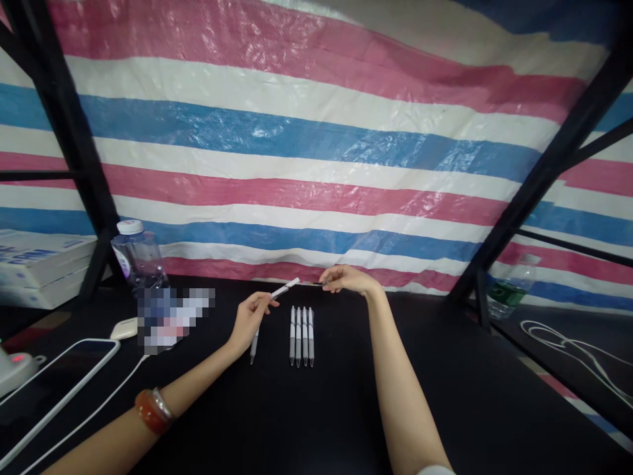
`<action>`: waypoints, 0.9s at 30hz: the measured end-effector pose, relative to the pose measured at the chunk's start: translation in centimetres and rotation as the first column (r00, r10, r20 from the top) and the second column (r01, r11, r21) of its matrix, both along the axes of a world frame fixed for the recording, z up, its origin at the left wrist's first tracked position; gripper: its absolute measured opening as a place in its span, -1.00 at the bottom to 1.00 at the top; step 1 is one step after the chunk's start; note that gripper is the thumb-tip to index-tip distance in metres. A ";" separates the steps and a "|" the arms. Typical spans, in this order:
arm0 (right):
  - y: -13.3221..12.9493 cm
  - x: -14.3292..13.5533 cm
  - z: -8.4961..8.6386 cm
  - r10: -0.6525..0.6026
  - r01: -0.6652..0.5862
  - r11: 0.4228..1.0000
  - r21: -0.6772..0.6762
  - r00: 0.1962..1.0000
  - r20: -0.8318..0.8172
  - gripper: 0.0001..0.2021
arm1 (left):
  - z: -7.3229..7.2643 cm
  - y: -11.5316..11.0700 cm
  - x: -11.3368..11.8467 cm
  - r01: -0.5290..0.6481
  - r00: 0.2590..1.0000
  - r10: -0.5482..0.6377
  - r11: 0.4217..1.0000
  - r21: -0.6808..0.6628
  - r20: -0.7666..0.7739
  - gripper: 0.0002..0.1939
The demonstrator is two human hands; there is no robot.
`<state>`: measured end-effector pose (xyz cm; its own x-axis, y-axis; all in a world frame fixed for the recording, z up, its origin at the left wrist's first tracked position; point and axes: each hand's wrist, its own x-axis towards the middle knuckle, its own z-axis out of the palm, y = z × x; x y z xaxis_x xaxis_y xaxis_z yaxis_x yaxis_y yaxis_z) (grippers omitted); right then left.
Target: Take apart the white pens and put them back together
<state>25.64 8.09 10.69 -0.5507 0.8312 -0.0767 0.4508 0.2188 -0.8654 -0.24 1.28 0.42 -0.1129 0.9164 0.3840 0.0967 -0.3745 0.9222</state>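
Note:
My left hand [250, 321] is closed on a white pen barrel [285, 287], which points up to the right. Under that hand a grey and white pen [254, 348] lies on the black table, partly hidden. To the right, my right hand [346, 280] pinches a thin dark refill [314, 284], its tip close to the end of the barrel. Between and below the hands, several grey and white pens [301, 336] lie side by side in a row, clips toward the far edge.
At the left are a clear bottle [141, 257], a white earphone case [124, 328], a phone [59, 389] with a white cable, and stacked boxes [44, 267]. At the right, beyond a black frame bar [539, 171], stand a green-labelled bottle [512, 290] and a coiled cable [568, 343].

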 end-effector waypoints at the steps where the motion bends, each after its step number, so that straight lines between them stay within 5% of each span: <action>1: 0.0 0.0 0.0 -0.003 0.003 1.000 0.007 1.000 -0.001 -0.70 | 0.1 0.0 0.0 0.002 1.000 -0.002 1.000 -0.003 -0.010 -0.66; 10: 0.1 -0.4 -0.2 -0.006 0.004 0.999 0.051 0.999 0.033 -0.70 | 0.3 -0.1 0.2 0.003 1.000 -0.003 1.000 0.002 -0.006 -0.59; 21: 0.7 -2.3 -1.1 0.135 -0.140 0.989 0.046 0.985 0.105 -0.75 | 0.3 -0.3 0.3 -0.022 0.999 0.021 1.000 -0.008 -0.036 -0.58; 27: 0.5 -3.8 -1.3 0.094 -0.095 0.995 0.018 0.994 0.064 -0.72 | 0.0 -0.1 0.3 -0.041 0.998 0.041 0.999 0.010 -0.046 -0.65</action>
<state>21.83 8.56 9.42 -0.6213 0.7775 -0.0969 0.4811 0.2809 -0.8304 0.11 1.23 0.42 -0.1325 0.9080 0.3976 0.1549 -0.3772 0.9131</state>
